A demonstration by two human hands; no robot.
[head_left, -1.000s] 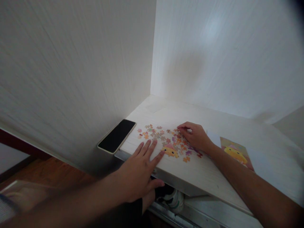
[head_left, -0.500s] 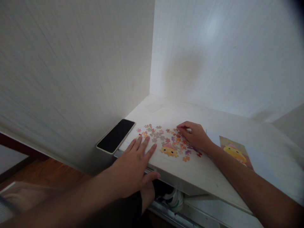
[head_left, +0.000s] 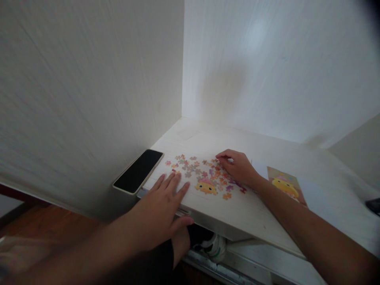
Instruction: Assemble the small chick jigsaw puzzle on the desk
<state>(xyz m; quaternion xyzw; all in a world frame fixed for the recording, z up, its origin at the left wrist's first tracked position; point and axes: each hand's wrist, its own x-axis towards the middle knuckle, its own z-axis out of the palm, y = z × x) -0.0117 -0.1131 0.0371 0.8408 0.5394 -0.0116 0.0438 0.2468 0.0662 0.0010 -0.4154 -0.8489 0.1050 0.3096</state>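
Loose jigsaw puzzle pieces [head_left: 192,168] lie scattered on the white tabletop [head_left: 255,221]. At their near side sits a joined section [head_left: 206,186] with a yellow face and a pink top. My left hand [head_left: 166,206] rests at the table's front edge, fingers spread flat and holding nothing, its fingertips beside the nearest pieces. Over the right part of the scatter is my right hand [head_left: 237,164], with thumb and forefinger pinched together at the far edge of the pieces. Whatever lies between those fingertips is too small to make out, and the hand covers some pieces.
A phone [head_left: 139,171] with a dark screen lies at the table's left edge, by the side panel. Right of my forearm is a picture card [head_left: 285,184] of a yellow character, with white paper around it. A dark object [head_left: 373,206] shows at the right edge. Below is a shoe [head_left: 218,249].
The view has turned slightly to the right, bringing a dark object in at that edge. Both hands keep nearly the same places over the table, and the puzzle pieces look unchanged.
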